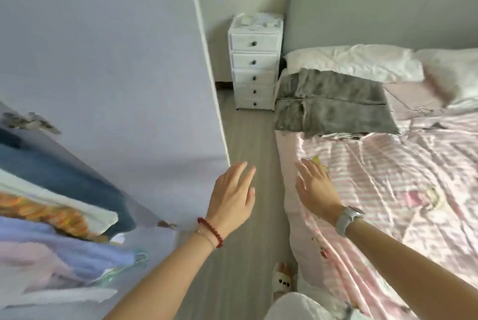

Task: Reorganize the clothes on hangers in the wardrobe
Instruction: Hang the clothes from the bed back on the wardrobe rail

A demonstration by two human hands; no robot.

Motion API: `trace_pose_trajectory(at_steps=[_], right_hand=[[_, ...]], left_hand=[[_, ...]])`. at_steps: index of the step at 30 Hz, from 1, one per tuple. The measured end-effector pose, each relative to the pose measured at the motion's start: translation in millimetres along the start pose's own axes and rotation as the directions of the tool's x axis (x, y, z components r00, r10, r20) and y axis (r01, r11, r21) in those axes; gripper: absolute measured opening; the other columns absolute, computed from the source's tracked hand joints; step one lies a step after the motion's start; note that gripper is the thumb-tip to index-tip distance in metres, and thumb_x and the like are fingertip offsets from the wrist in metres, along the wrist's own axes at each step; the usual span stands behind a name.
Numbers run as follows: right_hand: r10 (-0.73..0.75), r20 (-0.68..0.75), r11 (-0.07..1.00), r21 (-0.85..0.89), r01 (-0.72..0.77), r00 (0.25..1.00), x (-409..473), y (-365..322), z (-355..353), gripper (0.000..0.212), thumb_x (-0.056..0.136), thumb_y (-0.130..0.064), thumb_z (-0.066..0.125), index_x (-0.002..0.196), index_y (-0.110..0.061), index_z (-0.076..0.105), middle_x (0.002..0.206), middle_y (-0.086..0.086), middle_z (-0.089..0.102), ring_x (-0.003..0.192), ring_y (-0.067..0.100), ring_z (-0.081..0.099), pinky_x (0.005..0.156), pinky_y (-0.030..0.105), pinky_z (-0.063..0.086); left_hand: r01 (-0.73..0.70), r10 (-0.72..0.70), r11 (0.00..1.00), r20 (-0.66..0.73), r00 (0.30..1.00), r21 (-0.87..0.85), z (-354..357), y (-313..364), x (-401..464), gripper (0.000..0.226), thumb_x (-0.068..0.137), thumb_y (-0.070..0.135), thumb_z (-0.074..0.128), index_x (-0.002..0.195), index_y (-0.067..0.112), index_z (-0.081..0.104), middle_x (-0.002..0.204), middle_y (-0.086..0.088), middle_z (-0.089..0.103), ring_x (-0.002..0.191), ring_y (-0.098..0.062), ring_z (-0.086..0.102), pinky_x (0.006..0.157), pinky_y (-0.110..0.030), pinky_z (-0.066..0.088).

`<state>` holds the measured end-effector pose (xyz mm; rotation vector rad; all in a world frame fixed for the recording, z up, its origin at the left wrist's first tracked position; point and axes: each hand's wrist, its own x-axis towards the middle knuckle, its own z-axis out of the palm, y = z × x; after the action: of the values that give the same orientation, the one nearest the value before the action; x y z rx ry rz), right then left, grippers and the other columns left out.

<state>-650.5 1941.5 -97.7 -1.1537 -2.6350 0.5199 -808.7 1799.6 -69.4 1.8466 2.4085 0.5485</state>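
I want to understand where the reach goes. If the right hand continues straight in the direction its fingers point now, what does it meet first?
The right hand points forward along the bed's near edge, over the pink striped quilt. Straight on, it would probably first meet the folded grey garment lying on the bed, though depth is hard to judge from this view.

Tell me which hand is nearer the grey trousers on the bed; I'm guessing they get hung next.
Right. The right hand is over the bed's edge just below the grey trousers; the left hand is over the floor, farther left.

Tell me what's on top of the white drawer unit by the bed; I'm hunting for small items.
On the white drawer unit, several small pale items lie in a cluster, too blurred to identify. The drawers are closed, so their contents are hidden.
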Motion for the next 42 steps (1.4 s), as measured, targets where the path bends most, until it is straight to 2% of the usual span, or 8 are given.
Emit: trace_pose_trajectory(at_steps=[6, 13, 24, 28, 32, 35, 39, 42], right_hand=[[0.335, -0.073, 0.941, 0.067, -0.331, 0.939, 22, 137, -53, 0.042, 0.094, -0.016, 0.042, 0.134, -0.005, 0.04, 0.141, 0.015, 0.039, 0.13, 0.031, 0.034, 0.105, 0.041, 0.03], [0.586, -0.085, 0.802, 0.205, -0.561, 0.806, 50, 253, -86, 0.041, 0.095, -0.015, 0.039, 0.134, -0.004, 0.039, 0.138, 0.017, 0.042, 0.124, 0.034, 0.039, 0.102, 0.041, 0.033], [0.841, 0.047, 0.458, 0.469, -0.755, 0.539, 178, 420, -71, 0.035, 0.095, -0.007, 0.034, 0.129, 0.001, 0.043, 0.127, 0.023, 0.052, 0.115, 0.036, 0.049, 0.092, 0.039, 0.04], [0.836, 0.142, 0.421, 0.452, -0.786, 0.53, 232, 479, -39, 0.042, 0.097, -0.011, 0.034, 0.137, 0.0, 0.033, 0.141, 0.019, 0.04, 0.13, 0.03, 0.038, 0.108, 0.037, 0.031], [0.882, 0.189, 0.303, 0.473, -0.827, 0.431, 270, 525, -4, 0.047, 0.097, -0.016, 0.035, 0.14, -0.002, 0.026, 0.144, 0.017, 0.036, 0.131, 0.031, 0.036, 0.102, 0.03, 0.031], [0.917, 0.286, 0.073, 0.565, -0.822, 0.279, 288, 548, 15, 0.045, 0.093, -0.018, 0.035, 0.136, -0.006, 0.033, 0.122, 0.013, 0.048, 0.109, 0.028, 0.049, 0.091, 0.029, 0.038], [0.953, 0.287, -0.115, 0.629, -0.769, 0.093, 309, 566, 16, 0.015, 0.09, -0.015, 0.035, 0.092, -0.008, 0.049, 0.073, 0.002, 0.041, 0.062, 0.015, 0.038, 0.054, 0.025, 0.032], [0.97, 0.212, -0.064, 0.697, -0.715, 0.12, 323, 574, 8, 0.032, 0.094, -0.019, 0.034, 0.1, -0.003, 0.06, 0.068, 0.0, 0.045, 0.073, 0.022, 0.048, 0.068, 0.034, 0.044]], left_hand=[[-0.105, 0.11, 0.993, 0.102, 0.989, -0.051, 69, 89, 151, 0.044, 0.094, 0.021, 0.043, 0.137, 0.013, 0.04, 0.147, -0.008, 0.031, 0.133, -0.025, 0.032, 0.107, -0.038, 0.025], [-0.135, 0.178, 0.978, 0.31, 0.934, -0.156, 149, 151, 275, 0.047, 0.093, 0.02, 0.043, 0.14, 0.014, 0.034, 0.148, -0.008, 0.026, 0.134, -0.023, 0.029, 0.108, -0.042, 0.031], [-0.142, 0.176, 0.984, 0.52, 0.836, -0.106, 285, 186, 444, 0.048, 0.097, 0.028, 0.036, 0.143, 0.017, 0.026, 0.152, -0.006, 0.02, 0.138, -0.022, 0.02, 0.106, -0.041, 0.031], [-0.132, 0.172, 0.985, 0.563, 0.809, -0.11, 354, 176, 489, 0.05, 0.097, 0.029, 0.036, 0.145, 0.018, 0.024, 0.153, -0.007, 0.016, 0.139, -0.023, 0.017, 0.108, -0.041, 0.028], [-0.154, 0.131, 0.988, 0.615, 0.778, -0.016, 410, 156, 508, 0.054, 0.097, 0.033, 0.036, 0.146, 0.026, 0.015, 0.155, -0.005, 0.006, 0.142, -0.027, 0.004, 0.11, -0.051, 0.017], [-0.149, 0.11, 0.989, 0.695, 0.711, -0.004, 432, 139, 510, 0.055, 0.097, 0.038, 0.032, 0.146, 0.035, 0.008, 0.156, -0.001, -0.006, 0.142, -0.028, -0.008, 0.109, -0.06, 0.006], [-0.127, 0.114, 0.991, 0.757, 0.643, -0.041, 443, 129, 513, 0.051, 0.097, 0.043, 0.027, 0.145, 0.041, 0.007, 0.155, 0.004, -0.012, 0.141, -0.024, -0.014, 0.109, -0.061, 0.002], [-0.093, 0.093, 0.995, 0.777, 0.623, -0.045, 444, 128, 517, 0.049, 0.097, 0.044, 0.025, 0.144, 0.043, 0.009, 0.155, 0.006, -0.012, 0.142, -0.022, -0.014, 0.11, -0.06, 0.0]])
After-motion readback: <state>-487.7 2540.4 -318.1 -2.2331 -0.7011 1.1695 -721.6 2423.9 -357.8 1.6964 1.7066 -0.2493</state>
